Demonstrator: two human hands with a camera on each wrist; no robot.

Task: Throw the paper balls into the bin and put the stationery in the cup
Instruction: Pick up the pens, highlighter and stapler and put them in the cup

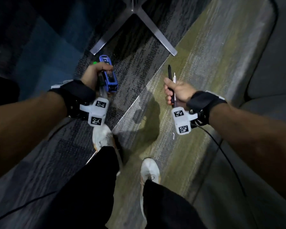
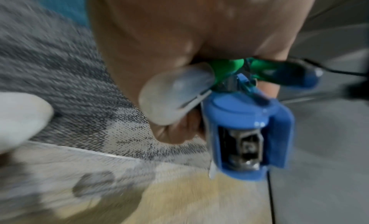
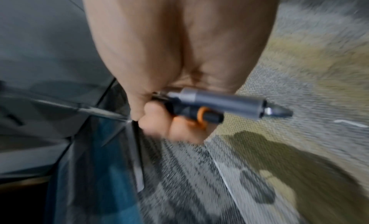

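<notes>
Stationery fills both fists above the patterned grey and olive carpet [image 1: 196, 66]. Left hand [image 1: 92, 75] clenches a blue plastic stapler [image 1: 110, 76] together with a green-and-clear pen [image 2: 229, 69]. Right hand [image 1: 178, 93] clenches a black pen [image 1: 170, 75] and a slim grey metal pen [image 3: 223, 103], tips pointing forward. White shoes [image 1: 149, 169] stand on the carpet below, near a metal chair base [image 1: 135, 19].

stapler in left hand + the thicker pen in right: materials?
Blue stapler: glossy moulded plastic shell, by its smooth sheen, with shiny metal inside its open end. Grey pen: matte grey barrel, metal or metal-look plastic; blur leaves it open.
</notes>
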